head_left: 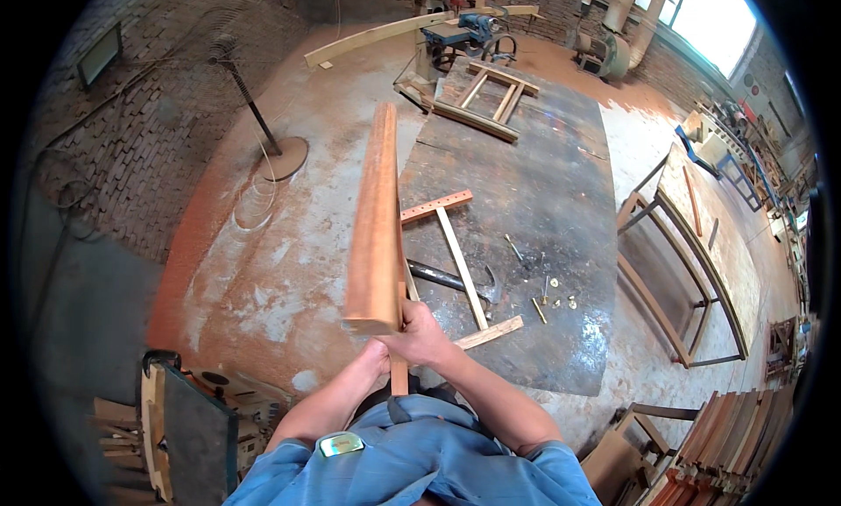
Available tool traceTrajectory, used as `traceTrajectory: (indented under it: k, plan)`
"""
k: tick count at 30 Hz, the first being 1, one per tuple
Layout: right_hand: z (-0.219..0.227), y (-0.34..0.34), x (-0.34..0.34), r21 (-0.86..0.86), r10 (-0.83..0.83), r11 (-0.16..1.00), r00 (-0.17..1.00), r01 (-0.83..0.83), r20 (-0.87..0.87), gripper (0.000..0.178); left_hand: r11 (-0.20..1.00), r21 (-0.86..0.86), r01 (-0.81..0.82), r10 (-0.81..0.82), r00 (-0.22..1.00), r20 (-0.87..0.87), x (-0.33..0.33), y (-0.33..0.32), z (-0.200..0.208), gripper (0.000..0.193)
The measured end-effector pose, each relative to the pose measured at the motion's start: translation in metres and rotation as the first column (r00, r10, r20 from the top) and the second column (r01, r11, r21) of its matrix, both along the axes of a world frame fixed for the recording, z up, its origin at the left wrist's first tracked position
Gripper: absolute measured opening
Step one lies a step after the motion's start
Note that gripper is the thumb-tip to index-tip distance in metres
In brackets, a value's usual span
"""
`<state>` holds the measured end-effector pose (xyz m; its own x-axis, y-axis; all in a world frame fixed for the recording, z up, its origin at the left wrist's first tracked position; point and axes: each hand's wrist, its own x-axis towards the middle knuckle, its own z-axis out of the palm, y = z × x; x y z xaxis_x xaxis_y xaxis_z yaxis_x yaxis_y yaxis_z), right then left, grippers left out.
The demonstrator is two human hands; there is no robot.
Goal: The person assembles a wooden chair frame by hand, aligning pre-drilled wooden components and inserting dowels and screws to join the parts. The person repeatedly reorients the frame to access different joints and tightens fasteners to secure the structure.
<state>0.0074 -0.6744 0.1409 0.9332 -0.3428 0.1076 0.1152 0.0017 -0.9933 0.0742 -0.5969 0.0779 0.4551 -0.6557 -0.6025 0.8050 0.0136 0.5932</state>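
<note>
A long reddish-brown wooden board (374,226) stretches away from my body, raised over the floor and the worktop's left edge. A narrow wooden strip (399,376) shows below its near end and points toward my waist. My right hand (422,332) is closed around the wood at that near end. Partly hidden beneath it, my left hand (378,355) also grips the wood. On the dark worktop to the right lie a hammer (447,280), a light wooden frame piece (462,265), a drilled reddish bar (438,206) and a short wooden piece (491,332).
Several small brass-coloured fittings (540,310) lie on the dark worktop (561,199). A wooden frame (491,103) rests at its far end. Rightward stands a table (710,217); a fan stand (263,125) is at the left. Stacked slats (736,427) fill the lower right.
</note>
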Motion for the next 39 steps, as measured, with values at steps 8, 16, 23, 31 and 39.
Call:
traceTrajectory:
  k: [8,16,23,31,39]
  plan:
    - [0.027,0.012,0.018,-0.296,0.077,0.951,0.996,-0.085,-0.039,0.037,0.998,-0.015,0.065,-0.063,0.996,0.070,0.013,0.009,0.000,0.028]
    - [0.021,0.026,0.024,-0.443,0.145,0.887,0.989,-0.132,-0.005,0.038,0.985,-0.009,0.173,-0.172,0.982,0.078,0.007,0.027,-0.002,0.027]
    - [0.023,0.029,0.024,-0.362,0.131,0.922,0.991,-0.136,-0.039,0.035,0.984,0.038,0.175,-0.173,0.984,-0.031,-0.008,0.024,0.005,0.027]
    - [0.020,-0.016,0.016,-0.196,-0.112,0.975,0.993,0.103,-0.038,0.046,0.968,-0.070,-0.241,0.232,0.965,-0.126,0.040,0.051,-0.090,0.020]
    - [-0.138,-0.152,-0.002,-0.643,-0.622,0.704,0.698,0.301,-0.355,0.063,0.886,0.266,-0.380,0.323,0.917,0.235,0.078,0.118,-0.084,0.024]
